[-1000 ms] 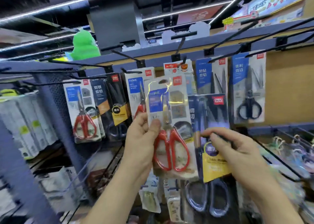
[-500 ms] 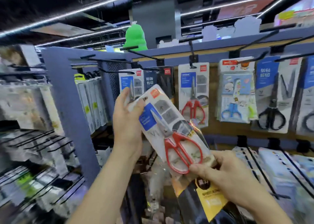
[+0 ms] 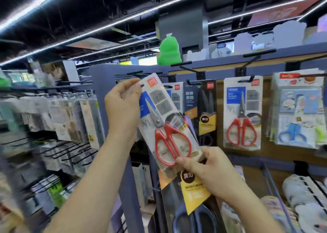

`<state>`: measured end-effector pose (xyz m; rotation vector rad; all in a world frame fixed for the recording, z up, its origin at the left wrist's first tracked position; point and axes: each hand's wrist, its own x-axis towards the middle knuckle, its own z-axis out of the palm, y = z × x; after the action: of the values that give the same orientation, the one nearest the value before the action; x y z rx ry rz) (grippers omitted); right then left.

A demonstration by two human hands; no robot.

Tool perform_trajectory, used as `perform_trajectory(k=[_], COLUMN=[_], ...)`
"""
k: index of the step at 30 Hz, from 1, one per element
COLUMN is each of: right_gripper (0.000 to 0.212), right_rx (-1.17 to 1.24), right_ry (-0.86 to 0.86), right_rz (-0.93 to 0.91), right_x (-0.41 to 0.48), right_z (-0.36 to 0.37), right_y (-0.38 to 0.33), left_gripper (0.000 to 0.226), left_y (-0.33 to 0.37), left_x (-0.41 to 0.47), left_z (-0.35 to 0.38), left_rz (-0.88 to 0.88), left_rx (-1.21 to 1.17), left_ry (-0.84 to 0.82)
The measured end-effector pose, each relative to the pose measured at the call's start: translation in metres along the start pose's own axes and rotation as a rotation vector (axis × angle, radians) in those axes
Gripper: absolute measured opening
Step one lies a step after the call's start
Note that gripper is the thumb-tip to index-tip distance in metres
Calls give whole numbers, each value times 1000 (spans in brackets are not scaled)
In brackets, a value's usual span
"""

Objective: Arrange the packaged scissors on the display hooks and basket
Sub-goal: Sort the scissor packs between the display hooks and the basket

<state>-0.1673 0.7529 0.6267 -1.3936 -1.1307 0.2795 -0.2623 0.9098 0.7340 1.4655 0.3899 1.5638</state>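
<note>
scissors pack (image 3: 169,126) raised, left hand (image 3: 122,107) grips top, right hand (image 3: 207,172) bottom

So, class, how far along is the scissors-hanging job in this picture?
Done: a red-handled pack and a blue-handled pack already hang on hooks. In hand: the left hand and right hand hold a tilted pack near an upper hook. Left: hanging it, then the black-and-yellow pack beneath it.

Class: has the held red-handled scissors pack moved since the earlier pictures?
Yes, leftward. The red-handled scissors pack now sits left of the hanging HOME pack, near the blue post.
</note>
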Motion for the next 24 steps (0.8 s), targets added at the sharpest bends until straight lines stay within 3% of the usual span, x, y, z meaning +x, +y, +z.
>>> perform_trajectory(k=[4, 7, 12, 15, 19, 24], right_gripper=[24, 18, 25, 41, 36, 48], right_rx=[88, 180, 182, 146, 120, -76], right_ry=[-48, -36, 5, 27, 72, 116], right_rz=[-13, 15, 29, 45, 24, -2], right_x=[10, 13, 17, 18, 19, 27], right_z=[10, 15, 22, 28, 34, 40], right_y=[-5, -4, -2, 1, 6, 13], left_gripper=[13, 15, 23, 50, 81, 95], left_y=[-7, -13, -16, -19, -23, -35], left_x=[22, 28, 36, 16, -39, -45], left_z=[5, 13, 15, 9, -7, -5], left_rz=[86, 95, 79, 160, 232, 1], left_rx=[248, 341, 375, 640, 860, 712], left_ry=[-5, -40, -93, -209, -321, -508])
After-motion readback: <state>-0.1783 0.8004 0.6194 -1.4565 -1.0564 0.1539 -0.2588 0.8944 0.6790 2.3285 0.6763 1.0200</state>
